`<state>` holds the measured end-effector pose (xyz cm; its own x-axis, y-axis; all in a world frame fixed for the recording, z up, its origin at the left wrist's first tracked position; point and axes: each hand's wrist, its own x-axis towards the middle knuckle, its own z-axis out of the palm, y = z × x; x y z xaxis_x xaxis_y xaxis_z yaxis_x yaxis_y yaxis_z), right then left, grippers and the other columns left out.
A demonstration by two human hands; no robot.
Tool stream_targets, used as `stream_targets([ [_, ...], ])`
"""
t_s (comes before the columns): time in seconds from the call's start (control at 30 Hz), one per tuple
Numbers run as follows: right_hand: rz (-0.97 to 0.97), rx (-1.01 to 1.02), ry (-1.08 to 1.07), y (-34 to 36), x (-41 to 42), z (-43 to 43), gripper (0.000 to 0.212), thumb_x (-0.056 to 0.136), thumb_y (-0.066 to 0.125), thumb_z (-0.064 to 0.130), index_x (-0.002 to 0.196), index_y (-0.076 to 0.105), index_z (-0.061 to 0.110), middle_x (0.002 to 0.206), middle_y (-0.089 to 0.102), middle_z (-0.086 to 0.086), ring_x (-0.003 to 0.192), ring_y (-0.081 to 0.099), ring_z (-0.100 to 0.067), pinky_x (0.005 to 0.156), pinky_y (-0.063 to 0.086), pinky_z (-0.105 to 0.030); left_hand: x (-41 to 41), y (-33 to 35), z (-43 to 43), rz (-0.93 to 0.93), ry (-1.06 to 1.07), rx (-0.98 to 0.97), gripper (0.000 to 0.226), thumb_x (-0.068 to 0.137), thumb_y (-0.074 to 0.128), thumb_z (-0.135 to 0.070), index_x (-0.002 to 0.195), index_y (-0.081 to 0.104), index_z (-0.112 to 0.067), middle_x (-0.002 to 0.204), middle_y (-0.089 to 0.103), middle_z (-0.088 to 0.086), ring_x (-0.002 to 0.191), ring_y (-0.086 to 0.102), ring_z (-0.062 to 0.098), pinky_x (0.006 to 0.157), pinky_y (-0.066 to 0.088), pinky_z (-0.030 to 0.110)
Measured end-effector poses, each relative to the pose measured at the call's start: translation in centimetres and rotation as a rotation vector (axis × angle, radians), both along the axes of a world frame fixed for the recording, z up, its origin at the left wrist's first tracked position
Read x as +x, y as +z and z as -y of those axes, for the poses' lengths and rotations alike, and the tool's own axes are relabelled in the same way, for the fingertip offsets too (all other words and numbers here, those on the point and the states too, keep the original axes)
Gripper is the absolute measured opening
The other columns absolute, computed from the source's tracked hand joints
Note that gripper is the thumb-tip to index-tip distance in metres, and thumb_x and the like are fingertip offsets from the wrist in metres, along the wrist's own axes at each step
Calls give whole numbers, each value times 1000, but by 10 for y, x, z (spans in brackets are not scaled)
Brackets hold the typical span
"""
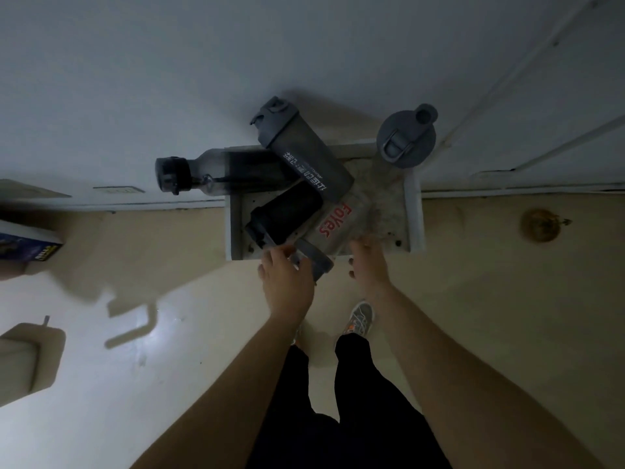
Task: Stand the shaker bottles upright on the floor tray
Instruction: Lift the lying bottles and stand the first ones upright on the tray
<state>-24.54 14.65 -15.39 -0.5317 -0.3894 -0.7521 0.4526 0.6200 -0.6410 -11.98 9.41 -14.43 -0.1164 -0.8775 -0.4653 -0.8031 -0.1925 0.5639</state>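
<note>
So the left hand [287,279] is curling its fingers round the grey lid end of the clear red-lettered shaker bottle [338,225], lying over the shallow white floor tray's [416,211] near edge. Right hand [367,262] is hovering loosely spread, gripping nothing. Next, I'd guess, is tipping it upright.

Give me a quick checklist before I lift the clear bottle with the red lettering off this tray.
1. Left hand on the grey lid of the clear red-lettered bottle: ok.
2. Right hand gripping that bottle: cannot tell; it is beside the bottle.
3. Bottle free to lift: not ok; the grey bottle with white print lies across it.
4. Bare spot on the white floor tray: ok, on the right.
5. Round-lidded grey bottle upright: ok.
</note>
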Motion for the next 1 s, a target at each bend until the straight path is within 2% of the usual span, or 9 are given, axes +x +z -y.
stream_targets([
  [0.1, 230, 10, -33, -15, 17, 13, 44, 93, 51, 44, 131, 47, 21, 117, 55, -2, 102, 58, -20, 81, 51, -39, 0, -16, -3, -136, 163, 224, 48, 93, 57, -27, 137, 44, -13, 139, 43, 12, 121, 47, 29, 99, 41, 38],
  [0.2, 358, -2, -75, -22, 20, 18, 51, 90, 58, 48, 131, 43, 23, 110, 59, 2, 104, 61, -22, 93, 51, -47, -8, -17, -3, -305, 239, 310, 51, 93, 56, -25, 141, 41, -16, 138, 47, 10, 111, 51, 20, 90, 43, 30],
  [0.33, 364, 8, -59, -23, 23, 12, 60, 81, 63, 54, 130, 51, 21, 122, 65, -9, 107, 64, -25, 86, 54, -43, -12, -14, -3, -364, 210, 250, 44, 90, 58, -29, 133, 49, -21, 131, 53, 5, 117, 53, 20, 89, 42, 28],
  [0.47, 356, -20, -205, -13, 12, -2, 67, 80, 59, 61, 134, 48, 22, 117, 66, -12, 99, 68, -28, 72, 58, -38, -20, 0, -6, -478, 128, 129, 28, 85, 64, -28, 111, 57, -35, 118, 55, 0, 107, 57, 16, 88, 51, 34],
  [0.6, 345, -100, -236, -1, -14, -18, 71, 81, 60, 63, 140, 43, 27, 113, 67, -18, 85, 68, -30, 59, 55, -33, -42, 16, -5, -586, 60, 201, 41, 87, 67, -27, 125, 54, -38, 127, 37, 2, 113, 49, 15, 95, 49, 30],
  [0.77, 379, -120, -277, 25, -53, -20, 53, 92, 49, 59, 100, 65, 9, 73, 61, -11, 57, 56, -18, 54, 47, -29, -72, 31, 1, -646, 7, 217, 38, 95, 62, -26, 131, 54, -33, 127, 37, 5, 102, 52, 6, 90, 50, 19],
  [0.83, 389, -141, -310, 31, -66, -16, 53, 95, 46, 58, 100, 65, 9, 61, 56, -9, 49, 48, -18, 49, 41, -27, -82, 30, 4, -627, 22, 208, 37, 95, 61, -29, 131, 57, -29, 125, 37, 3, 96, 56, 4, 88, 52, 19],
  [0.93, 363, -102, -303, 35, -80, -10, 57, 96, 39, 60, 96, 64, 9, 57, 49, -7, 48, 39, -17, 48, 30, -25, -98, 32, 9, -639, 16, 221, 36, 88, 65, -40, 122, 62, -30, 131, 42, 6, 99, 63, 17, 75, 57, 25],
  [1.0, 281, 8, -225, 40, -87, -10, 63, 96, 31, 65, 88, 64, 12, 62, 57, -7, 53, 49, -18, 51, 37, -26, -106, 32, 6, -673, -47, 217, 33, 86, 67, -34, 116, 59, -24, 125, 53, 8, 97, 66, 31, 66, 57, 28],
])
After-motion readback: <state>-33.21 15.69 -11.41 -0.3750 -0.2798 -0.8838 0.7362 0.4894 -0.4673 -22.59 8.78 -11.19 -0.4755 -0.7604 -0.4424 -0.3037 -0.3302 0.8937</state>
